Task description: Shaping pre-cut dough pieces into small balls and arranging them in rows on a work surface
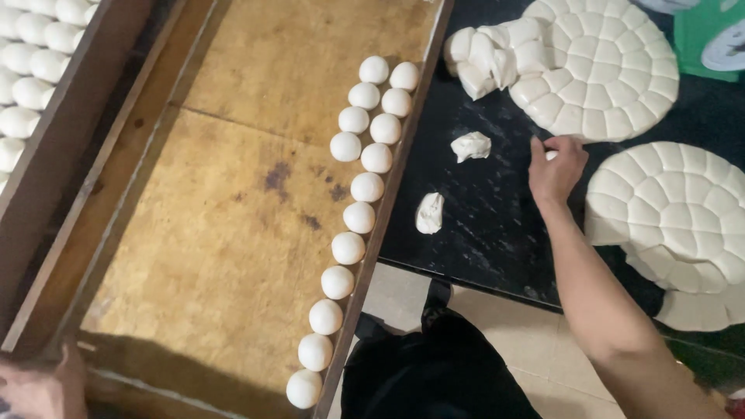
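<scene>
head view: right hand [556,169] reaches out over the black counter [497,225], fingers curled in and pinched at the edge of the big round scored dough slab [601,70], seems to grip a small white bit of dough there, mostly hidden by the fingers. that slab sits at the top right of the counter, cut into many small segments, with loose cut chunks [489,56] stacked against its left side. second scored dough slab [679,217] lies just right of the hand, apart from it, near the counter's front edge. two torn dough pieces lie loose on the counter: one [471,146] left of the hand, another [429,213] lower, near the tray.

left hand [39,388] at bottom left corner, only partly in frame, resting on the corner of the wooden tray [233,233]; cannot tell if it is open or gripping.

wooden tray takes up the middle, bare brown board with dark stains. dough balls [358,186] are lined along its right rim, single file lower down, doubled up toward the top. another tray at the far left holds more dough balls [31,70], tightly packed. pale tile floor [497,326] below the counter, dark clothing at bottom centre.
</scene>
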